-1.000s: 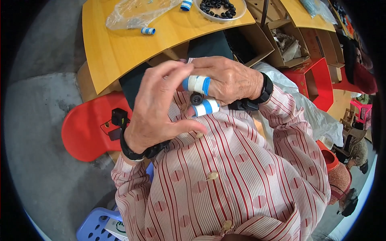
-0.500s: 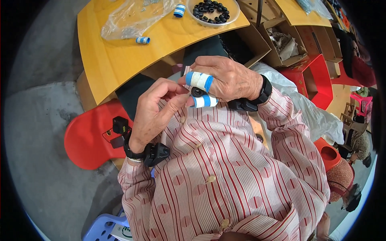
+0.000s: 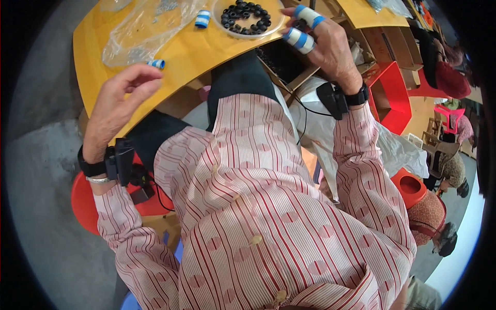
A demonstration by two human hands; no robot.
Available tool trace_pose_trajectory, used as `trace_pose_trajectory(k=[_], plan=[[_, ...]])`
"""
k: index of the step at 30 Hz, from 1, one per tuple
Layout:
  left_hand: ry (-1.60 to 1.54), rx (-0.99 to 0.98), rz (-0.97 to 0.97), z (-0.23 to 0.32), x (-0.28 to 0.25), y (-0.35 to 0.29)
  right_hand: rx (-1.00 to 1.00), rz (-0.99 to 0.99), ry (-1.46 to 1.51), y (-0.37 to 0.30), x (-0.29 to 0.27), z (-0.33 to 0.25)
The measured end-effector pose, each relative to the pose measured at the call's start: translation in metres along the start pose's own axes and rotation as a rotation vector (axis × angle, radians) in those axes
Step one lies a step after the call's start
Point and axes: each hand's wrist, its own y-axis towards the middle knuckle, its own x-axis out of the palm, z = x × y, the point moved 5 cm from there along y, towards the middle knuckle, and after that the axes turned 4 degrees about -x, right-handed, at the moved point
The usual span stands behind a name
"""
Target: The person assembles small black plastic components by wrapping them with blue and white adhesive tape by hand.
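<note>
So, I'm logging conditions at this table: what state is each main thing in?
Left hand: loosely curled, thumb near index finger
Right hand: two fingers banded blue and white, spread
Dark piece between those fingers: blurred
Clear bowl: uncovered, holding black pieces
Clear bag: crumpled, on the table
Nearer blue-and-white roll: on its side

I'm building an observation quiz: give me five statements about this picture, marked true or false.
1. The right hand wears two blue-and-white finger wraps. True.
2. A clear bowl holds black pieces. True.
3. The left hand is nearer the bowl than the right hand. False: the right hand is nearer.
4. A clear plastic bag lies on the table. True.
5. That table is white. False: it is yellow.
</note>
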Motion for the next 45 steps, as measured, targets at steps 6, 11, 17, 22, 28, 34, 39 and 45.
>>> trace_pose_trajectory(k=[6,11,17,22,28,34,39,45], plan=[[-0.171,-0.049,0.11,-0.038,-0.032,0.015,0.277,-0.02,-0.274,-0.043,-0.011,0.088],[-0.172,-0.136,0.176,-0.057,-0.042,0.007,0.671,-0.262,-0.342,-0.068,0.029,0.143],[-0.174,-0.166,0.217,-0.07,-0.046,0.015,0.773,-0.27,-0.229,-0.089,0.043,0.179],[-0.203,-0.197,0.205,-0.076,-0.044,0.017,0.77,-0.255,-0.215,-0.091,0.044,0.176],[-0.228,-0.213,0.183,-0.075,-0.038,0.023,0.741,-0.273,-0.136,-0.101,0.064,0.187],[-0.172,-0.213,0.178,-0.076,-0.036,0.028,0.659,-0.33,-0.209,-0.1,0.078,0.195],[-0.148,-0.228,0.18,-0.072,-0.037,0.022,0.578,-0.211,-0.127,-0.094,0.076,0.186],[-0.122,-0.233,0.186,-0.078,-0.041,0.027,0.773,-0.245,-0.027,-0.094,0.077,0.201]])
